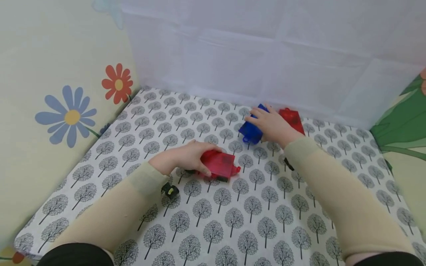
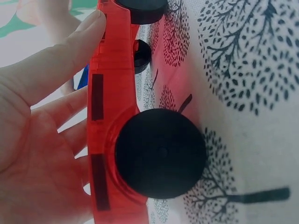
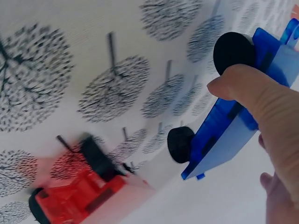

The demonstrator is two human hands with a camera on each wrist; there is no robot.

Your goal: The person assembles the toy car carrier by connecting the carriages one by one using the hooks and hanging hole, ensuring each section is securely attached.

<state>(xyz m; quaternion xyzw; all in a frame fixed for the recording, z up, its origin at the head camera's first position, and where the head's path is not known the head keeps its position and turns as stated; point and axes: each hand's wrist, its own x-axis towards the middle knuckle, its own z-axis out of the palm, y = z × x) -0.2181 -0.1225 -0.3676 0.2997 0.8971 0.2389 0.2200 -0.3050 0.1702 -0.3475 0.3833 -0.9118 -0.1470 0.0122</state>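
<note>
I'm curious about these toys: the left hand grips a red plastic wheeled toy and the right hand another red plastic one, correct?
Not quite: the right hand grips a blue plastic wheeled toy, not a red one, as the head view shows. The left hand does grip a red plastic wheeled toy.

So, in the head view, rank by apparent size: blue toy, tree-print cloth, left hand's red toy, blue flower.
1. Tree-print cloth
2. Blue flower
Smaller, order unsure: red toy, nearer and partly covered by the left hand; blue toy, partly covered by the right hand.
</note>
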